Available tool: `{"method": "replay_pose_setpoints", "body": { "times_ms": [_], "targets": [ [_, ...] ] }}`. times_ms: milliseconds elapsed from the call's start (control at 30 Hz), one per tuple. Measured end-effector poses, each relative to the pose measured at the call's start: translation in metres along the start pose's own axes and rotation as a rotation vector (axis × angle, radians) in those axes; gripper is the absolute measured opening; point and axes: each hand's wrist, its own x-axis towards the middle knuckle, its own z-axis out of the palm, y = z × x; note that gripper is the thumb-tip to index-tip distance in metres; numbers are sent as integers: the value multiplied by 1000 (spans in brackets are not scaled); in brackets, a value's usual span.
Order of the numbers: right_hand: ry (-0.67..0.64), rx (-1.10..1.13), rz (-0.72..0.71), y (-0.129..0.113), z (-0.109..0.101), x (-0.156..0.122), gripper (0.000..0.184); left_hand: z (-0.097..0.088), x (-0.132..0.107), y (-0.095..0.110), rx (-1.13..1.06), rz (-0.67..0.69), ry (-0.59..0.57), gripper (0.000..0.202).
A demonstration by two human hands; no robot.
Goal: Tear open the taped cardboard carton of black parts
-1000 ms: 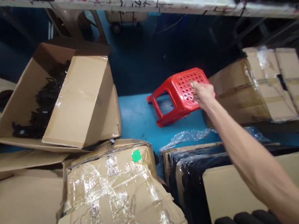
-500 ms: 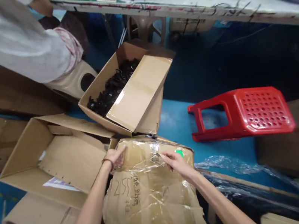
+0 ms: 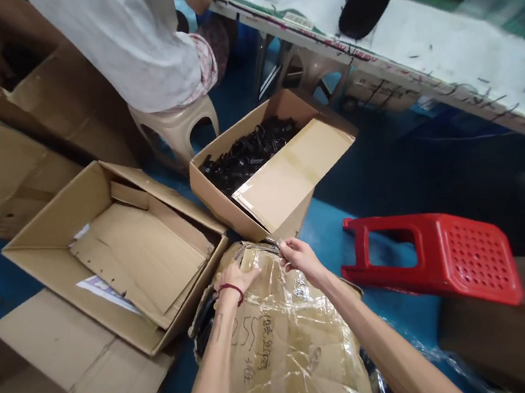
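Beside an open box point(image 3: 46, 247) with loose cardboard point(image 3: 137, 256) in it, resting the left hand point(image 3: 237, 281), fingers loosely spread, on top of a taped box point(image 3: 297, 350) at lower centre. Pinching at that top's far edge with the right hand point(image 3: 298, 258), fingertips drawn together, cannot tell on what, just short of a flapped box point(image 3: 296, 174) of black parts point(image 3: 253, 151). Farther right, well apart from both hands, on blue floor point(image 3: 326, 218), a red stool point(image 3: 432, 256).

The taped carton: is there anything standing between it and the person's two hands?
Nothing visible does. The left hand lies on the taped carton, and the right hand is at its far edge. The red stool is off to the right.
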Motion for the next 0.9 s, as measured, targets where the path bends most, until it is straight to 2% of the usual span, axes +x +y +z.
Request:
{"method": "replay_pose_setpoints", "body": {
  "times_ms": [133,200,300,400,667,900],
  "targets": [
    [-92,-407,-153,-14,3,28,29,17,-8,-16,-264,56,-175,25],
    [-174,-614,-212,-19,6,41,25,30,-18,-26,-424,74,-237,23],
    [-296,-874,-261,-25,14,54,24,47,-32,-37,-603,66,-256,22],
    [-384,-1064,-304,-31,23,58,24,56,-37,-43,-691,26,-266,13],
    [-435,-1287,-419,-44,18,49,27,56,-37,-47,-743,-24,-260,14],
    [-529,-1444,-441,-29,39,46,28,53,-45,-44,-695,-21,-244,12]
  ]
}}
